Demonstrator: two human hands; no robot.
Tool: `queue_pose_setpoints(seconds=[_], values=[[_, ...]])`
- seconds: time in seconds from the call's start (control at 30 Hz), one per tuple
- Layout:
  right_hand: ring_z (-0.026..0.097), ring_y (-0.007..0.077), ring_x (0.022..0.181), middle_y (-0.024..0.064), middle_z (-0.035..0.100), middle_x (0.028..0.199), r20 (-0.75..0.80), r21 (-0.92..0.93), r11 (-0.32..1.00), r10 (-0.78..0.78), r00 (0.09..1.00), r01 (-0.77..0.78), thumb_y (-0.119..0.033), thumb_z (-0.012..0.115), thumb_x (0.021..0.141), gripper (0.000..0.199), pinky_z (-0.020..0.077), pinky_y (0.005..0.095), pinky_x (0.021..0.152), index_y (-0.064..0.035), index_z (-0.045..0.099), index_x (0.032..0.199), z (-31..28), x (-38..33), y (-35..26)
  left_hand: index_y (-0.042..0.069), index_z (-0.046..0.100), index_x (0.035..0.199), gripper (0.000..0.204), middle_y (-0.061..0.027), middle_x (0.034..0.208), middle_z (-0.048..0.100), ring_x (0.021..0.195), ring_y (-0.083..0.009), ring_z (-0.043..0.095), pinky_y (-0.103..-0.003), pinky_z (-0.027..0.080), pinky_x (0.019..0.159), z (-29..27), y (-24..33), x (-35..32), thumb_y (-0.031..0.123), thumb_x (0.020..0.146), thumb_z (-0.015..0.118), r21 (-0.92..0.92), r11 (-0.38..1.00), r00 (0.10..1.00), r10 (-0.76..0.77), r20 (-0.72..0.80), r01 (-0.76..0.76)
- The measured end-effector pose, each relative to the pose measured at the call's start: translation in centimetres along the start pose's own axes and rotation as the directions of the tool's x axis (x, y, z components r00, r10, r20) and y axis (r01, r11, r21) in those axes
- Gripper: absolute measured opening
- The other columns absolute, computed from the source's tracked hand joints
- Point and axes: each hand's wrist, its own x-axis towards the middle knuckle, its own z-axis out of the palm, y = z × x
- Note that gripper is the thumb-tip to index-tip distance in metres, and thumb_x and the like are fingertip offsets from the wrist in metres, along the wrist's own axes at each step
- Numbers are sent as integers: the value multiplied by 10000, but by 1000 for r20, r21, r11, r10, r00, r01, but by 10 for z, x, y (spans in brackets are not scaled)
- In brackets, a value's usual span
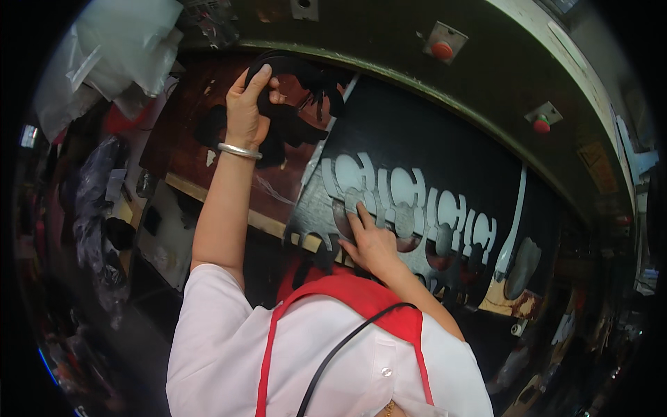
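Observation:
My left hand [250, 104] is raised at the far left, its fingers closed round a stack of thin black cut pieces [299, 73]. Loose dark pieces lie below and beside it on the reddish-brown tabletop [177, 111]. Flat on the work surface to the right is a black sheet [431, 149] with a row of curved shapes that look like cut-outs, pale in most places. My right hand [375, 249] rests over the near left part of this row, fingers stretched out and spread. One fingertip touches the sheet beside the leftmost shape.
A dark machine beam [361, 31] with red push buttons [442, 50] runs along the back. Clear plastic bags [118, 48] hang at the upper left. At the right lie a long pale strip [513, 226] and a grey oval piece [523, 267].

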Motion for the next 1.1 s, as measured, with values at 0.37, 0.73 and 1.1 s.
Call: queue_pose_setpoints(seconds=[0.37,0.73,1.1], values=[[547,49,621,-15,585,693,21,666,506,722,691,-549,-25,692,843,307,427,192,567,-28,631,1144,-66,-82,57,32,671,1124,298,-38,807,667,633,-85,576,-233,476,593,-134,107,67,137,850,721,907,114,732,635,247,-404],[539,60,612,5,595,714,-71,598,565,744,664,-569,-61,650,901,237,431,202,589,-3,623,1129,-74,-108,96,83,630,1171,474,-88,946,539,850,-265,541,-413,449,770,-220,24,-12,240,743,756,644,-290,702,-193,686,-708],[432,453,1236,233,513,1341,-494,-208,176,830,259,-962,-376,612,864,532,273,554,1075,-107,553,1319,-80,-245,253,96,608,1228,463,-170,1266,555,1176,-352,518,-453,422,994,-14,-141,-31,197,787,704,735,-138,746,-184,640,-665]])
